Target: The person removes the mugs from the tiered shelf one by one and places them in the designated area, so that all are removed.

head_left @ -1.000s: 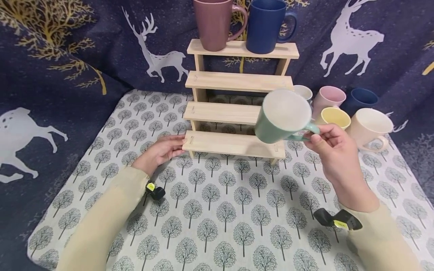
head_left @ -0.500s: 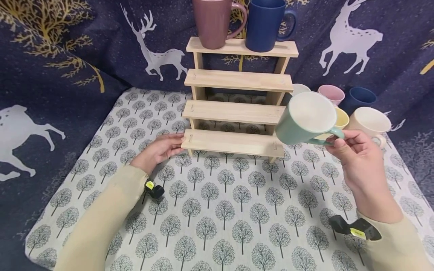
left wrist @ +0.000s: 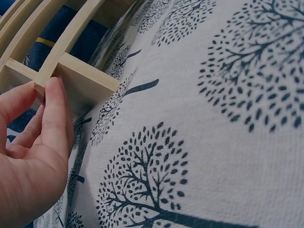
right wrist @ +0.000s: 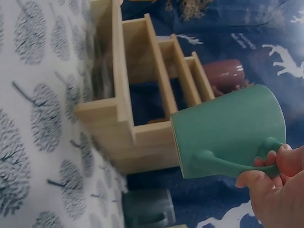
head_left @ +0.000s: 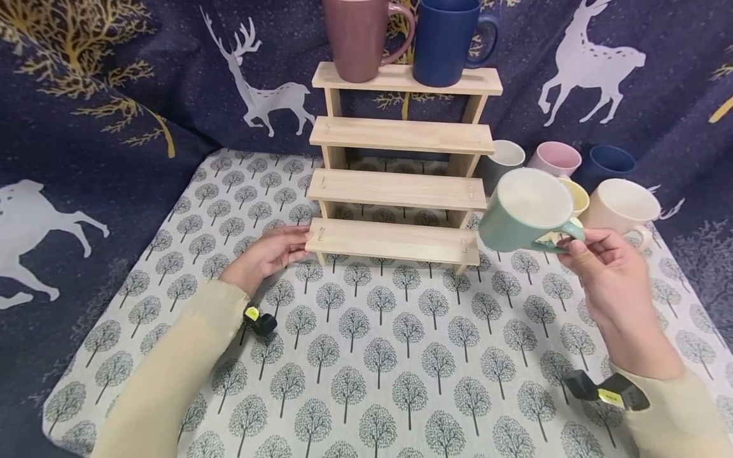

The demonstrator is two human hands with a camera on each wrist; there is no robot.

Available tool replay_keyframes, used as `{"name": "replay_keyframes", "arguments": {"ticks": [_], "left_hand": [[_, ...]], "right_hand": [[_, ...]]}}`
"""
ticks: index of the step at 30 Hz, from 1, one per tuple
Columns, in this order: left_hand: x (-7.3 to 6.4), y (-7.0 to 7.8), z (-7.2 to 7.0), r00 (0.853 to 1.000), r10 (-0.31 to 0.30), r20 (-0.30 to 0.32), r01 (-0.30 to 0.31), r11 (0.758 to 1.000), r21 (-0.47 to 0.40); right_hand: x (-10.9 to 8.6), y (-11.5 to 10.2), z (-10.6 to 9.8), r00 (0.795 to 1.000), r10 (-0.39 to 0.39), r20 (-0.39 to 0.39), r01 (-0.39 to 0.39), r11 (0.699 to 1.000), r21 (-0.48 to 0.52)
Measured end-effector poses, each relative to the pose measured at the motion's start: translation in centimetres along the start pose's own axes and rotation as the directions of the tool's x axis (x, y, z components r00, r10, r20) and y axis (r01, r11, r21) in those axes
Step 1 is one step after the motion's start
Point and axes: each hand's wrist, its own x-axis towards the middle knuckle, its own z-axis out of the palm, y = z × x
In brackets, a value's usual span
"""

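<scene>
A green mug with a pale inside hangs tilted in the air, right of the wooden tiered shelf. My right hand pinches its handle between thumb and fingers, which the right wrist view shows close up on the green mug. At the shelf's lowest step, my left hand pinches the left end of the board; in the left wrist view the thumb and fingers of the left hand lie on either side of that board end. A mauve mug and a blue mug stand on the top step.
Right of the shelf stand several mugs: a grey one, a pink one, a navy one, a yellow one and a cream one. A tree-patterned cloth covers the table, before a dark deer-print curtain.
My right hand has carried the green mug rightward, from in front of the lower steps to beside the shelf, and most recently slightly lower. The left hand keeps its hold on the bottom board.
</scene>
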Motion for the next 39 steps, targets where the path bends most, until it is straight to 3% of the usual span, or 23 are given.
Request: {"name": "replay_keyframes", "arguments": {"ticks": [4, 13, 19, 24, 33, 39], "left_hand": [[0.1, -0.1, 0.0, 1.0, 0.0, 0.009, 0.001, 1.0, -0.012], [0.0, 0.0, -0.1, 1.0, -0.004, 0.009, 0.004, 1.0, -0.031], [0.0, 0.0, -0.1, 1.0, 0.002, 0.024, -0.001, 1.0, -0.025], [0.0, 0.0, -0.1, 1.0, 0.002, 0.03, -0.002, 1.0, -0.018], [0.0, -0.1, -0.2, 1.0, 0.008, 0.029, -0.007, 1.0, -0.016], [0.1, -0.1, -0.2, 0.999, 0.016, 0.032, -0.016, 1.0, 0.002]], "right_hand": [[0.3, 0.7, -0.5, 0.999, 0.026, -0.04, -0.027, 0.999, -0.038], [1.1, 2.6, -1.0, 0.984, 0.146, -0.102, -0.143, 0.989, 0.036], [1.8, 3.5, -0.9, 0.972, 0.181, -0.15, -0.192, 0.979, -0.06], [2.7, 4.1, -0.9, 0.955, 0.205, -0.215, -0.244, 0.953, -0.178], [4.1, 5.3, -0.3, 0.933, 0.23, -0.278, -0.299, 0.924, -0.239], [4.7, 6.0, -0.3, 0.934, 0.226, -0.276, -0.302, 0.913, -0.275]]}}
